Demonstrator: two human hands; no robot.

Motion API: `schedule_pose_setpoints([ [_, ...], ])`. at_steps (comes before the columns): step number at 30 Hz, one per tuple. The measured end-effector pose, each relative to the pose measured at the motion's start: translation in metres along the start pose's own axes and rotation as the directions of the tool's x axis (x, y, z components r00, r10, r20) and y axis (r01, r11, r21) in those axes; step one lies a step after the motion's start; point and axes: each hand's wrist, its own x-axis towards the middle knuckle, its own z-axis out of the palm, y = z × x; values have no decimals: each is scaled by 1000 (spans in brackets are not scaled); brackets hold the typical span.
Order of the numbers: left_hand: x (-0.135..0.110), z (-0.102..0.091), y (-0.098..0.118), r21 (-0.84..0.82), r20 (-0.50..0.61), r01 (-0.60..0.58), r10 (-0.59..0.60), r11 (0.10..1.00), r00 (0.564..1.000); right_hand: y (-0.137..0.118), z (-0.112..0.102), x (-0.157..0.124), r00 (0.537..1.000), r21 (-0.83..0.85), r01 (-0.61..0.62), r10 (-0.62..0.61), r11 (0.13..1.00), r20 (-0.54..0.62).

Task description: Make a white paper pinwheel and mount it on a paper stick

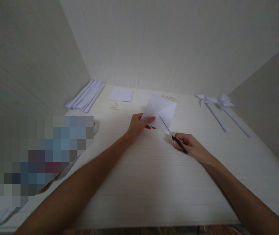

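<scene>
My left hand [137,125] pinches the near left corner of a white square sheet of paper [162,109], which is creased along its diagonals and held tilted just above the table. My right hand [190,147] grips black-handled scissors [173,134]. The blades point up and left into the sheet's near edge, along one of the creases. Both forearms reach in from the bottom of the view.
A pale wooden table [139,182] sits between three pale walls. Rolled white paper sticks [85,95] lie at the back left, beside a flat white sheet [121,94] and small pale pins [114,105]. Two finished paper pinwheels [215,101] lie at the back right. A blurred-out patch [43,156] covers the left.
</scene>
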Motion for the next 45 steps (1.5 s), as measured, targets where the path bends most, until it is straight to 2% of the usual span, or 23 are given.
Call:
schedule_pose_setpoints([
  [10,1,-1,0,16,14,25,-25,1000,1000,0,0,0,1000,-9,-13,13,1000,-4],
  [16,4,-7,-2,17,25,25,-25,1000,999,2,-3,0,1000,-49,25,-24,998,7],
  [20,8,-13,-4,-8,-38,-28,28,1000,999,4,-5,1,999,-76,37,-36,996,17],
  [24,9,-14,-3,16,-93,-8,10,1000,996,5,-5,1,999,-85,37,-36,996,16],
  [27,7,-12,-2,54,-49,4,-1,999,999,5,-5,1,999,-67,29,-28,997,15],
  [32,3,-10,-2,156,113,20,-38,988,993,5,-4,1,1000,-32,19,-19,999,2],
  [34,1,-9,-3,178,137,23,-48,984,989,5,-4,1,1000,-19,12,-12,1000,1],
  [41,3,-5,2,102,-78,6,2,995,997,7,-4,2,1000,38,6,-7,999,26],
  [45,9,-7,0,11,-126,-6,7,1000,992,7,-3,3,1000,47,22,-23,999,19],
])
